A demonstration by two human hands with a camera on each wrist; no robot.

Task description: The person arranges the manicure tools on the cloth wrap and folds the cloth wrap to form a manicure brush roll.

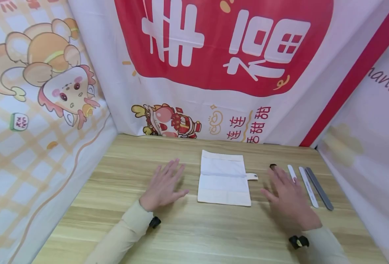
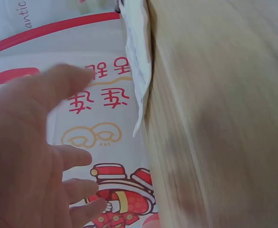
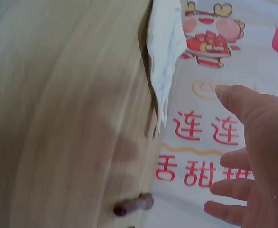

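A white cloth pouch (image 1: 224,179) lies unfolded flat on the wooden table, a crease across its middle and a small snap tab (image 1: 252,176) on its right side. My left hand (image 1: 164,185) hovers to the left of the cloth, fingers spread and holding nothing. On the other side, my right hand (image 1: 288,196) is held above the table with its fingers extended, also without anything in it. Beyond its fingertips is a small dark object (image 1: 273,166), which appears as a short reddish-brown cylinder (image 3: 134,205) in the right wrist view. Both hands are apart from the cloth.
To the right of my right hand lie a short white strip (image 1: 291,171), partly covered by the hand, a white nail file (image 1: 308,187) with print and a grey nail file (image 1: 319,189). Printed fabric curtains (image 1: 168,91) enclose the table (image 1: 194,234) at the back and sides.
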